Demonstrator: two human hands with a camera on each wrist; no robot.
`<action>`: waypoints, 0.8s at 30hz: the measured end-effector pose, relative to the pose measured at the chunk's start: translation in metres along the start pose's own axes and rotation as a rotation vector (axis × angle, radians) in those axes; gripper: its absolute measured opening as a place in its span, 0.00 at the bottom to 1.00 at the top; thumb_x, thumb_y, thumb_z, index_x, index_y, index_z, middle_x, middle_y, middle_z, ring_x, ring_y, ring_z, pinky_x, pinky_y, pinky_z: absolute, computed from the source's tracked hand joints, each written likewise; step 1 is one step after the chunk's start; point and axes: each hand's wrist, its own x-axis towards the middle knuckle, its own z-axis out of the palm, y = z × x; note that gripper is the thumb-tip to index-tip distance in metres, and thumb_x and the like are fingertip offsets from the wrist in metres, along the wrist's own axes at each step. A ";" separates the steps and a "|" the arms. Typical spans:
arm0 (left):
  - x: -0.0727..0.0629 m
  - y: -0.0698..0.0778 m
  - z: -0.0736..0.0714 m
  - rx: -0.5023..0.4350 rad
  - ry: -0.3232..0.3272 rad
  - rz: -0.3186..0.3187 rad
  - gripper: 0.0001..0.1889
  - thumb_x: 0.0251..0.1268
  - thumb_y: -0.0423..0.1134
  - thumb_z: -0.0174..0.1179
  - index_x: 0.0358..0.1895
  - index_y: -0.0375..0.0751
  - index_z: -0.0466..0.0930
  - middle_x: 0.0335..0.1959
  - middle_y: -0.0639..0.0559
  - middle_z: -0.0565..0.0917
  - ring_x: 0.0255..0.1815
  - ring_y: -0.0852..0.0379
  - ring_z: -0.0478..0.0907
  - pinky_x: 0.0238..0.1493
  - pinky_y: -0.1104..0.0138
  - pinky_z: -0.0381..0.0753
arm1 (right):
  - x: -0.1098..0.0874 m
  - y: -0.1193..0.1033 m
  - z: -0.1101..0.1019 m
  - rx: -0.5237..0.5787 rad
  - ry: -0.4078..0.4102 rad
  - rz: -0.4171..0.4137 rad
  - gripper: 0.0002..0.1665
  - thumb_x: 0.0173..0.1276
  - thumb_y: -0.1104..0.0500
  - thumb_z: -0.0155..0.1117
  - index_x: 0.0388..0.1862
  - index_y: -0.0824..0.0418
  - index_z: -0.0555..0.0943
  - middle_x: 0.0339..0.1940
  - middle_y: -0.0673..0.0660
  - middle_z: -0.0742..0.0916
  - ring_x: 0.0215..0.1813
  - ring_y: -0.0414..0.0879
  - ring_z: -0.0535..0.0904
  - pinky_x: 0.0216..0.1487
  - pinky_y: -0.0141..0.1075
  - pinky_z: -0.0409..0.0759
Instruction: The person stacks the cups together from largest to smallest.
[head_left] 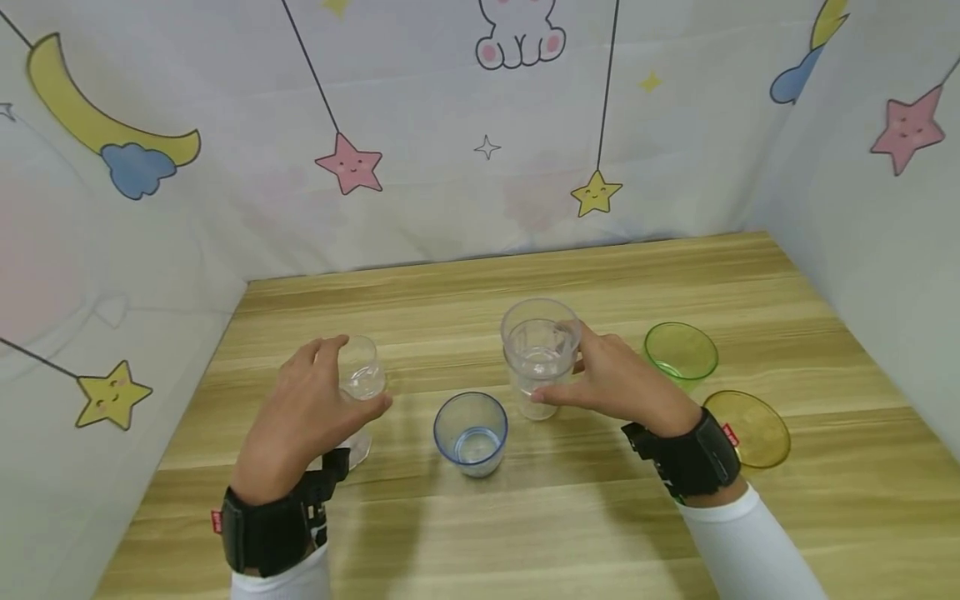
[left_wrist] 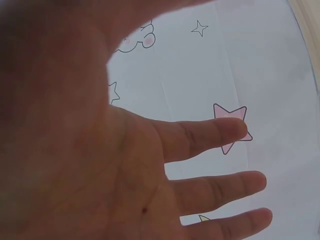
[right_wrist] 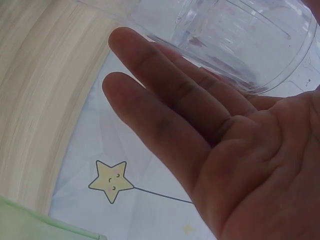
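Note:
My left hand [head_left: 307, 408] is beside a clear stemmed glass [head_left: 363, 377], partly covering its stem and foot. Its fingers [left_wrist: 210, 192] are straight and spread in the left wrist view, with nothing between them. My right hand [head_left: 618, 382] holds a tall clear cup [head_left: 534, 337], thumb on the near side and fingers behind. A second rim line shows lower down on this cup. In the right wrist view the clear cup [right_wrist: 235, 45] lies along the fingers, partly out of frame. Between both hands a blue-rimmed cup [head_left: 471, 442] stands upright on the table.
To the right of my right hand stands a green cup [head_left: 678, 354], with a yellow cup [head_left: 753, 429] nearer me, partly behind the wrist strap. The wooden table [head_left: 480, 542] ends at a patterned cloth backdrop [head_left: 435, 200] at the back and both sides.

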 end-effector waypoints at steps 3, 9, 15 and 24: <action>0.000 -0.002 0.001 -0.002 0.000 -0.007 0.49 0.57 0.56 0.70 0.72 0.27 0.60 0.69 0.23 0.62 0.67 0.25 0.62 0.63 0.35 0.64 | 0.000 0.000 0.000 0.001 0.001 0.001 0.59 0.54 0.34 0.78 0.73 0.64 0.63 0.49 0.60 0.87 0.48 0.49 0.84 0.47 0.46 0.82; 0.001 -0.005 0.001 -0.020 -0.021 -0.032 0.48 0.56 0.58 0.71 0.71 0.30 0.61 0.70 0.24 0.59 0.63 0.24 0.64 0.57 0.34 0.69 | 0.000 0.001 0.000 -0.001 -0.002 0.003 0.59 0.54 0.34 0.78 0.73 0.65 0.63 0.49 0.61 0.87 0.48 0.48 0.84 0.48 0.47 0.82; 0.000 -0.012 0.001 -0.026 -0.048 -0.063 0.47 0.55 0.62 0.70 0.67 0.29 0.65 0.67 0.23 0.61 0.59 0.27 0.69 0.51 0.37 0.74 | 0.001 -0.001 0.001 -0.006 0.000 0.003 0.59 0.54 0.35 0.78 0.73 0.65 0.63 0.49 0.61 0.87 0.48 0.49 0.84 0.47 0.46 0.82; 0.000 -0.022 -0.001 0.008 -0.136 -0.151 0.44 0.51 0.63 0.72 0.59 0.31 0.67 0.52 0.29 0.72 0.44 0.39 0.75 0.40 0.48 0.77 | 0.000 -0.001 0.001 -0.008 0.004 0.010 0.59 0.54 0.34 0.78 0.73 0.65 0.64 0.48 0.61 0.87 0.47 0.49 0.85 0.46 0.46 0.83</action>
